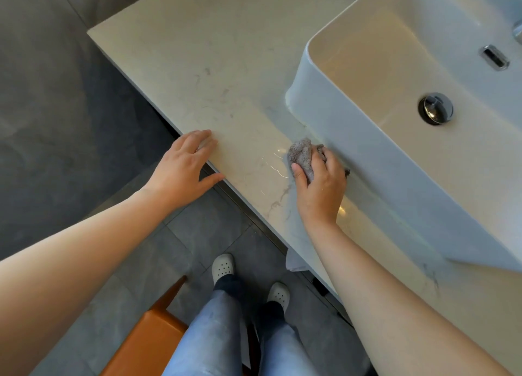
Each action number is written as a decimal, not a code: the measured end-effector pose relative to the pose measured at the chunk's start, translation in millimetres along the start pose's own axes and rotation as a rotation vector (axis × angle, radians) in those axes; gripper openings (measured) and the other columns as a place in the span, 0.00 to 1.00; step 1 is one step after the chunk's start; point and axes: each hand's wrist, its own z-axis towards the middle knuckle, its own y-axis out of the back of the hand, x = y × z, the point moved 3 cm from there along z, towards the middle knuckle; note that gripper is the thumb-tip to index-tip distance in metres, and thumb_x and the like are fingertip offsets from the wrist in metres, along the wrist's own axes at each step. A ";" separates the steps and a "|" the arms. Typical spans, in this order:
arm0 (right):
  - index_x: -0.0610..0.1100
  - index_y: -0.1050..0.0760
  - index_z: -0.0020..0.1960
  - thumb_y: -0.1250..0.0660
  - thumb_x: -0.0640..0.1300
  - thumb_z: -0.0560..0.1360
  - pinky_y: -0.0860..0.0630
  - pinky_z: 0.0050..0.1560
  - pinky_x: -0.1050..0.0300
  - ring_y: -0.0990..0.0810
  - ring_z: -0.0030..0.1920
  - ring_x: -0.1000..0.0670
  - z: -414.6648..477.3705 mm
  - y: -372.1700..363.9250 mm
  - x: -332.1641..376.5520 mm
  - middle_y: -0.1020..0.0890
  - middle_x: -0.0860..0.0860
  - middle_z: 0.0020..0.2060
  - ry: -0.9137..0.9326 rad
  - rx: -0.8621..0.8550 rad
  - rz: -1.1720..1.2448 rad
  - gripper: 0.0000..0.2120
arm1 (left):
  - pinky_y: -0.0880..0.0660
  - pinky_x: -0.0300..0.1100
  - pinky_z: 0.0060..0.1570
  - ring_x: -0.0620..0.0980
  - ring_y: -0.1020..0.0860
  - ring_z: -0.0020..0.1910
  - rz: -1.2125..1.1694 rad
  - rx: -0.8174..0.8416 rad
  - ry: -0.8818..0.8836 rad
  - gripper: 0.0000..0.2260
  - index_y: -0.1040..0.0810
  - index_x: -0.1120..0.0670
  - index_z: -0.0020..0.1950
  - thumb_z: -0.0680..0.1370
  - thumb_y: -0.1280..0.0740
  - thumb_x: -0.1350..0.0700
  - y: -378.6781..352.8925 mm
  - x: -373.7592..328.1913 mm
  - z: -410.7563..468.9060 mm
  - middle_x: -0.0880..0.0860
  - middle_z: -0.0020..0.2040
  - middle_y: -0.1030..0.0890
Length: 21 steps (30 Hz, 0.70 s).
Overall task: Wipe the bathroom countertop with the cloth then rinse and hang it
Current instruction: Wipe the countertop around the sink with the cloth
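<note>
A bunched grey cloth [301, 155] lies on the pale marbled countertop [197, 64], tight against the outer wall of the white vessel sink [353, 138]. My right hand [320, 186] grips the cloth from above, thumb on its left side, fingers curled over it. Wet streaks shine on the counter just left of the cloth. My left hand [186, 166] rests on the counter's front edge with straight fingers on top and the thumb along the edge, holding nothing.
The sink's drain plug [435, 108] and overflow slot [495, 56] show inside the basin. An orange stool [149, 339] stands on the grey tiled floor by my legs. A white paper piece [293, 262] hangs below the counter edge.
</note>
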 end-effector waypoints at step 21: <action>0.47 0.23 0.47 0.32 0.52 0.75 0.23 0.43 0.54 0.19 0.40 0.55 -9.0 48.6 27.8 0.18 0.54 0.39 -0.266 0.431 0.592 0.09 | 0.39 0.52 0.70 0.58 0.39 0.73 -0.048 0.041 -0.006 0.28 0.33 0.57 0.73 0.76 0.34 0.46 5.5 3.6 -0.7 0.57 0.73 0.35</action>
